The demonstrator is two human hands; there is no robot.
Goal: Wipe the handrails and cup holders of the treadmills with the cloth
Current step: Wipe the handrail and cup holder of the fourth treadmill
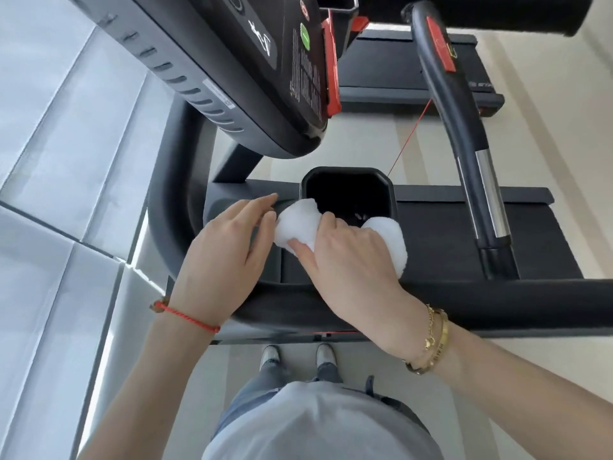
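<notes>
Head view
Right hand: the right hand (348, 257) holds the white cloth (298, 227) bunched under its palm, fingers curled over it and reaching down over the near rim of the cup holder (348, 190); the fingertips are hidden inside.
Left hand: the left hand (229, 240) lies flat just left of the cloth, fingers straight and close together, their tips touching the cloth's left lobe and the ledge beside the cup holder.
Cloth: one lobe bulges left of the right hand's fingers, another lobe (388, 240) right of them, on the holder's near right corner.
Edges: the cup holder is a dark square well with clipped corners; its far rim is bare beyond the fingers.
Open room: pale floor shows beyond the holder, between the console (232, 78) above and the curved handrail (464, 134) well to the right of the fingers.
Cord: a thin red safety cord (409, 137) runs to the holder's far right corner.
Writing: white print and a green button (305, 36) on the console, text too small to read; the label on its side is blurred.
Wrists: red string bracelet (185, 317) left, gold bracelets (431, 340) right.
</notes>
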